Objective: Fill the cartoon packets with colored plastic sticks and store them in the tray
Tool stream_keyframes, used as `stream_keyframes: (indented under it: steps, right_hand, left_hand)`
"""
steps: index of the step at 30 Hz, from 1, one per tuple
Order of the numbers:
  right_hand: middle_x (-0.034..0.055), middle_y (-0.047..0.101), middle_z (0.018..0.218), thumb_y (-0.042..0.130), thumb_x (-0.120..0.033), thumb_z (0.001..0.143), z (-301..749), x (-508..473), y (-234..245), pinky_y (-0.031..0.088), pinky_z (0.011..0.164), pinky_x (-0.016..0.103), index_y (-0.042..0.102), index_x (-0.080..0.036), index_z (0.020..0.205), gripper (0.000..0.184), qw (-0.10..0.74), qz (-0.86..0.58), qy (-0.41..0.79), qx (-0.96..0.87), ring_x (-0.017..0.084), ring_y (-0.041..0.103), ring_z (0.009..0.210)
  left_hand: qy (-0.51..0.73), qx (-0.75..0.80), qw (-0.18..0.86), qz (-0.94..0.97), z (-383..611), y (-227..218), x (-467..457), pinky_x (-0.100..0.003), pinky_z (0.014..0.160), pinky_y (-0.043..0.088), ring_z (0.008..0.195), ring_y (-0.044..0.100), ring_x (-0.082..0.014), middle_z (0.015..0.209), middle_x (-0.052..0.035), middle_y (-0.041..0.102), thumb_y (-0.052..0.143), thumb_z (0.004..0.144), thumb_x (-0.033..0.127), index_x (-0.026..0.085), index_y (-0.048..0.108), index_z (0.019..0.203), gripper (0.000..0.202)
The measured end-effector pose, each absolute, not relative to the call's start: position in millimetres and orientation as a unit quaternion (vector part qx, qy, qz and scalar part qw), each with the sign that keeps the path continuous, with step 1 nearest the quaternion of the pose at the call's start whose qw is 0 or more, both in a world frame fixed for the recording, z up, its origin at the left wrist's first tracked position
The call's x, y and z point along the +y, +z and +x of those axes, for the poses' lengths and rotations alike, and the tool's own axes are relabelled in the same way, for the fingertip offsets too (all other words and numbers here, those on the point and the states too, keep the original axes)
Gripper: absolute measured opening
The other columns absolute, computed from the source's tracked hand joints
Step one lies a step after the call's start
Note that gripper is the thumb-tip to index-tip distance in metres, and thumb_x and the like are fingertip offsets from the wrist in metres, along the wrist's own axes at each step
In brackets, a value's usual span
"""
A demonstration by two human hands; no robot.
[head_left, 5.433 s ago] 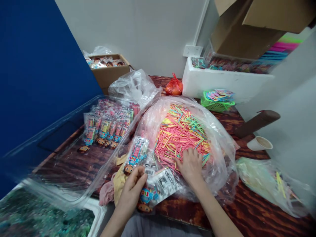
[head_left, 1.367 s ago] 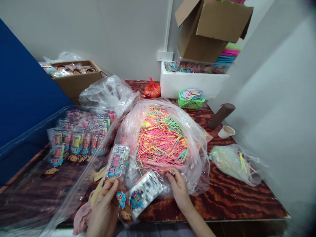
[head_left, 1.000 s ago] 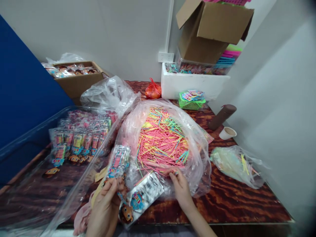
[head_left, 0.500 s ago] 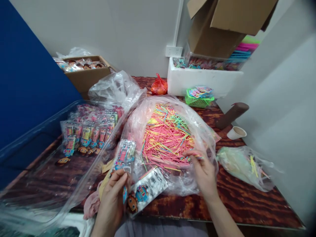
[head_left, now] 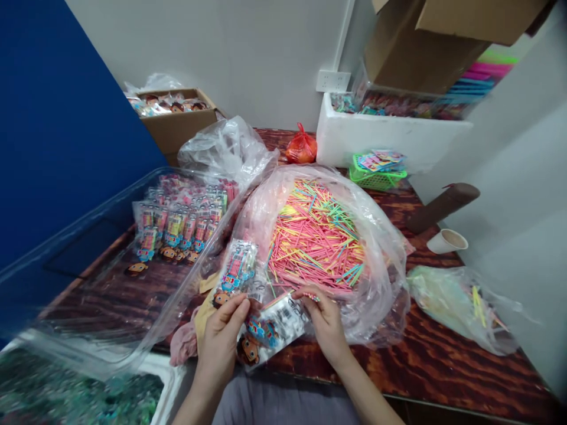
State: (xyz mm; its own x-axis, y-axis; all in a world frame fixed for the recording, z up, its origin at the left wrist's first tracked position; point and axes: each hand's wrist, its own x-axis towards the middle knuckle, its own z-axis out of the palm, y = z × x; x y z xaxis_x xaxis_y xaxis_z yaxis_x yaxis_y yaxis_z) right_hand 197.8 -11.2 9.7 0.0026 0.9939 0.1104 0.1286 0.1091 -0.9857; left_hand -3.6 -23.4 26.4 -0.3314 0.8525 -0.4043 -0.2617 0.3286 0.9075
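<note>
My left hand [head_left: 222,330] is closed, thumb against fingers, on the edge of a clear printed plastic packet [head_left: 256,290]. My right hand [head_left: 326,321] is closed around a small bunch of thin coloured sticks [head_left: 312,297], their ends poking out beyond the fingertips. Between my hands lie silvery packets [head_left: 283,319] printed with a cartoon face. Just beyond them a large clear bag [head_left: 248,215] lies open, heaped with pink, yellow, green and blue sticks [head_left: 314,242]. Filled packets [head_left: 239,262] rest beside my left hand, near a yellow cloth [head_left: 206,307].
Left, a clear plastic tray [head_left: 177,313] contains rows of filled packets [head_left: 175,227]. A white foam box [head_left: 170,378] stands at lower left. On the right are a green basket [head_left: 376,180], a brown bottle [head_left: 445,206], a paper cup [head_left: 446,241] and a plastic bag [head_left: 443,295].
My right hand has moved from the stick heap toward my left hand, bringing a bunch of sticks beside the packets. The view has shifted, so the scene sits further right.
</note>
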Motion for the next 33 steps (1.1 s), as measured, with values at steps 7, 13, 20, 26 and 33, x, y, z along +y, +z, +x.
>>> stream_keyframes:
  steps: [7, 13, 20, 26, 33]
  right_hand:
    - [0.0038, 0.07, 0.09, 0.052, -0.028, 0.092, 194, -12, 4, 0.047, 0.08, 0.03, 0.068, -0.023, 0.09, 0.017, 0.491, -0.503, 0.44, -0.559, 0.021, 0.063, 0.088]
    - [0.0039, 0.072, 0.086, 0.059, -0.036, 0.089, 192, 11, 17, 0.049, 0.081, 0.034, 0.066, -0.022, 0.089, 0.015, 0.559, -0.481, 0.515, -0.436, 0.021, 0.065, 0.084]
    - [0.0044, 0.073, 0.091, 0.065, -0.047, 0.083, 171, 41, 68, 0.052, 0.088, 0.045, 0.063, -0.025, 0.089, 0.023, 0.576, -0.351, 0.669, -0.312, 0.025, 0.069, 0.094]
    - [0.0088, 0.074, 0.094, 0.064, -0.045, 0.084, 162, 18, 68, 0.05, 0.09, 0.044, 0.067, -0.02, 0.085, 0.025, 0.515, -0.42, 0.656, -0.359, 0.027, 0.066, 0.098]
    - [0.0058, 0.068, 0.117, 0.061, -0.045, 0.087, 162, 3, 78, 0.043, 0.101, 0.041, 0.06, -0.026, 0.113, 0.032, 0.452, -0.463, 0.594, -0.478, 0.024, 0.061, 0.112]
  left_hand:
    - [0.518, 0.604, 0.54, 0.274, 1, 31, -24, -0.028, 0.074, 0.053, 0.076, 0.068, -0.0208, 0.078, -0.0042, 0.076, 0.082, 0.059, 0.044, 0.019, 0.078, 0.082, 0.034]
    - [0.493, 0.605, 0.544, 0.308, 7, 33, -26, -0.029, 0.067, 0.054, 0.071, 0.067, -0.0219, 0.073, -0.0049, 0.074, 0.08, 0.062, 0.043, 0.018, 0.078, 0.081, 0.032]
    - [0.471, 0.579, 0.542, 0.386, 15, 35, -23, -0.029, 0.075, 0.051, 0.08, 0.066, -0.0228, 0.085, -0.0071, 0.076, 0.073, 0.072, 0.043, 0.019, 0.079, 0.085, 0.028]
    - [0.485, 0.582, 0.522, 0.392, 14, 44, -20, -0.029, 0.075, 0.051, 0.08, 0.066, -0.0234, 0.081, -0.0059, 0.075, 0.071, 0.072, 0.043, 0.02, 0.079, 0.082, 0.026]
    - [0.512, 0.574, 0.495, 0.404, 11, 44, -20, -0.032, 0.081, 0.052, 0.087, 0.068, -0.0254, 0.09, -0.006, 0.077, 0.071, 0.074, 0.037, 0.023, 0.08, 0.086, 0.021]
